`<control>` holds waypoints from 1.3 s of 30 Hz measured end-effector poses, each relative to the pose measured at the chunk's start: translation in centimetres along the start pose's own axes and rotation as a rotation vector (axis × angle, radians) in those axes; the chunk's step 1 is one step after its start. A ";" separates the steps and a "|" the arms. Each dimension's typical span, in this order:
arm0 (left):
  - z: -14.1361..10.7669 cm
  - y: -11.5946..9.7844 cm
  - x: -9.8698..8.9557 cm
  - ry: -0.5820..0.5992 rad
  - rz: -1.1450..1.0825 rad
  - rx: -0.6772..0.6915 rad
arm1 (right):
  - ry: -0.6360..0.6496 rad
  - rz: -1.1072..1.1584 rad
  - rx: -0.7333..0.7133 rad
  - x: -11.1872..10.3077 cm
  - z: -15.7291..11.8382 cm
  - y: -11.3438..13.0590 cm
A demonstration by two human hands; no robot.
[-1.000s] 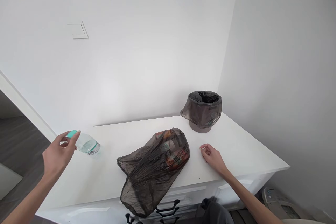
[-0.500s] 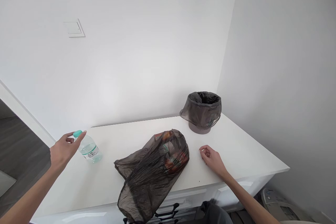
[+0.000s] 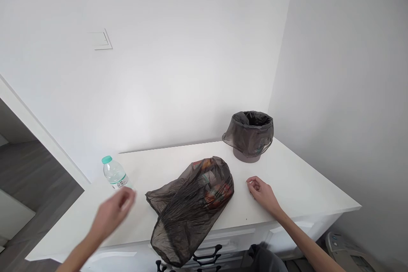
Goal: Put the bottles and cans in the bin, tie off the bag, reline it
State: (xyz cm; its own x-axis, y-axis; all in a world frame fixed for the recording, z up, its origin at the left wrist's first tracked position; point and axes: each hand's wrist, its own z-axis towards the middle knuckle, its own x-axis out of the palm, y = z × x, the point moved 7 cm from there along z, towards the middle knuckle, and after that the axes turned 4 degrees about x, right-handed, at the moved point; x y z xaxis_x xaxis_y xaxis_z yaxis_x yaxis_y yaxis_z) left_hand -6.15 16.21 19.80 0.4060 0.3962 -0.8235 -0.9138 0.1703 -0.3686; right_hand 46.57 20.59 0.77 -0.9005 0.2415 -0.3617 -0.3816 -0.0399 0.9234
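My left hand point(image 3: 112, 212), a little smeared by motion, hovers over the left part of the white tabletop with its fingers curled and nothing visible in them. Just beyond it stands a clear plastic bottle point(image 3: 114, 172) with a mint-green cap, upright; its lower end is partly hidden by the hand. A dark see-through garbage bag point(image 3: 191, 208) lies in the middle with colourful packages inside, its loose end hanging over the front edge. To the right of the bag my right hand point(image 3: 263, 193) rests on the tabletop, fingers curled closed, holding nothing I can see.
At the back right stands a small trash can point(image 3: 247, 155) lined with a dark bag folded over its rim. The white cabinet point(image 3: 306, 191) has black handles point(image 3: 207, 256) below its front edge. Behind it is a wall with a light switch point(image 3: 102, 40).
My left hand has let go of the bottle cap and moved down and to the right. The bottle stays standing. My right hand keeps its place; the view has shifted slightly.
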 end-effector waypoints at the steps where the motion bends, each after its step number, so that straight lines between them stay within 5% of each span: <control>1: -1.4 -2.0 2.6 0.209 -0.019 0.191 | 0.001 -0.002 -0.002 0.0 0.0 0.0; 3: -4.2 -4.8 6.1 0.425 -0.019 0.464 | 0.004 -0.011 -0.003 0.1 0.0 -0.1; 6: -5.7 -6.9 9.4 0.413 0.036 0.633 | 0.006 -0.029 -0.006 0.2 0.0 -0.2; 9: -4.5 -7.1 12.1 0.297 0.169 0.594 | -0.001 -0.041 -0.007 0.1 -0.1 -0.1; 14: -1.8 -7.2 15.3 0.265 0.282 0.468 | -0.007 -0.044 -0.005 -0.1 0.0 -0.1; 26: -0.6 -11.2 16.6 0.189 0.305 0.420 | 0.005 -0.044 -0.002 0.0 0.2 -0.5; 39: -2.1 -10.3 12.6 0.208 0.192 0.337 | -0.001 -0.062 -0.008 -0.2 -0.2 0.2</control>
State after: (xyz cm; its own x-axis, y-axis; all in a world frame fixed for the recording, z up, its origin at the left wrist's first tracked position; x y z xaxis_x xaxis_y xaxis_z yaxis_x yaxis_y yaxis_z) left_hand 8.40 17.52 12.31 0.1899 0.2647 -0.9454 -0.9095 0.4101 -0.0679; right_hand 46.67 20.36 1.03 -0.8751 0.2444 -0.4177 -0.4379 -0.0324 0.8984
